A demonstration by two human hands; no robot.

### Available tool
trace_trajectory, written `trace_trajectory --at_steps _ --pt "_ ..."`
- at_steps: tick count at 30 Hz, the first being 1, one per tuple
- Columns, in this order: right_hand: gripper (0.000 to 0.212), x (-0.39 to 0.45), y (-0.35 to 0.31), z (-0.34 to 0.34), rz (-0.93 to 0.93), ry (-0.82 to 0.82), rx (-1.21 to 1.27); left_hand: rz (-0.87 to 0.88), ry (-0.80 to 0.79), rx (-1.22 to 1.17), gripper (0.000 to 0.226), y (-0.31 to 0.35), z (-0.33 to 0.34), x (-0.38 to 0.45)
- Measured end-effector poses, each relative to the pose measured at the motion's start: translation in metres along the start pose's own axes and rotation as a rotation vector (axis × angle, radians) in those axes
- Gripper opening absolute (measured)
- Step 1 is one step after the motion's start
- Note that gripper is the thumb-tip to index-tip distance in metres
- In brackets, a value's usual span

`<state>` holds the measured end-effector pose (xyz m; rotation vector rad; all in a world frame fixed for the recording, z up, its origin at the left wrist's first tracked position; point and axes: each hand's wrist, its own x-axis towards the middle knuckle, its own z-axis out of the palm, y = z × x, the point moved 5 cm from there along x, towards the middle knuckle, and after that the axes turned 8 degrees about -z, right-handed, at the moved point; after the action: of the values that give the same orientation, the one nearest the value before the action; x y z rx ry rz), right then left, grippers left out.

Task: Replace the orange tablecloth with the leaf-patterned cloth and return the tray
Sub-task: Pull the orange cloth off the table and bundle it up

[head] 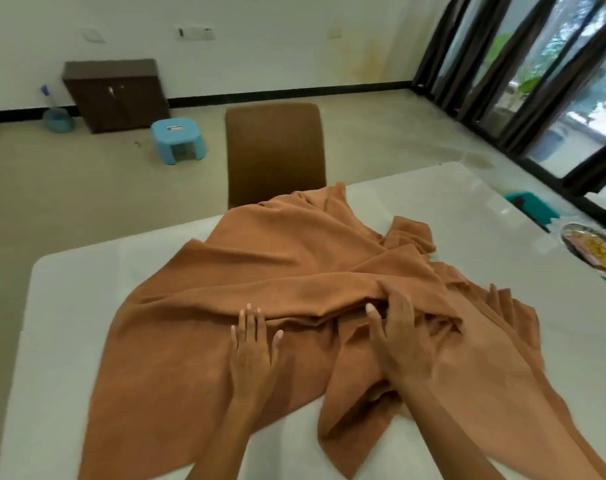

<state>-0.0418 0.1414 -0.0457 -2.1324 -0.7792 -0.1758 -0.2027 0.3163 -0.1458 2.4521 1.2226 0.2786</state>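
Note:
The orange tablecloth (280,271) lies crumpled and bunched in folds across the middle of the white table (69,323). My left hand (254,344) rests flat on the cloth with fingers spread, holding nothing. My right hand (402,334) sits just to its right, its fingers tucked under a thick fold of the cloth. A round tray (592,252) with yellow items stands at the table's right edge. A teal folded item (533,207) lies beyond the tray; I cannot tell if it is the leaf-patterned cloth.
A brown chair (275,150) stands against the table's far side. On the floor beyond are a blue plastic stool (178,142), a dark wooden cabinet (116,95) and a blue bucket (59,119). Glass doors with dark frames (523,81) line the right.

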Motion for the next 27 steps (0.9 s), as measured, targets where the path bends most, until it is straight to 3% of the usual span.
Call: trace_trajectory --at_steps 2,5,9,12,15,20,24,27 --pt "0.051 0.002 -0.035 0.045 -0.171 -0.079 0.02 -0.094 0.011 -0.027 0.07 -0.025 -0.01 -0.003" --pt "0.059 -0.004 -0.07 0.139 -0.415 -0.376 -0.085 -0.193 0.048 -0.03 0.064 -0.067 -0.025 -0.006" --pt "0.082 -0.032 -0.096 0.23 -0.475 -0.698 -0.142 -0.254 0.079 -0.026 0.063 -0.127 -0.035 -0.015" --pt "0.092 -0.053 -0.096 0.257 -0.573 -0.796 -0.211 -0.256 0.086 -0.019 0.065 -0.142 -0.033 -0.02" --pt "0.084 -0.058 -0.093 0.258 -0.614 -0.736 -0.223 -0.258 0.101 0.006 0.063 -0.139 -0.035 -0.019" --pt "0.033 -0.066 -0.099 0.236 -0.678 -0.473 0.007 -0.194 0.125 -0.042 0.067 -0.13 -0.041 -0.013" --pt "0.024 -0.058 -0.095 0.212 -0.701 -0.441 0.037 -0.099 0.154 -0.105 0.069 -0.105 -0.049 -0.004" --pt "0.023 -0.035 -0.078 0.166 -0.692 -0.331 -0.003 0.001 0.141 -0.144 0.068 -0.064 -0.051 0.006"
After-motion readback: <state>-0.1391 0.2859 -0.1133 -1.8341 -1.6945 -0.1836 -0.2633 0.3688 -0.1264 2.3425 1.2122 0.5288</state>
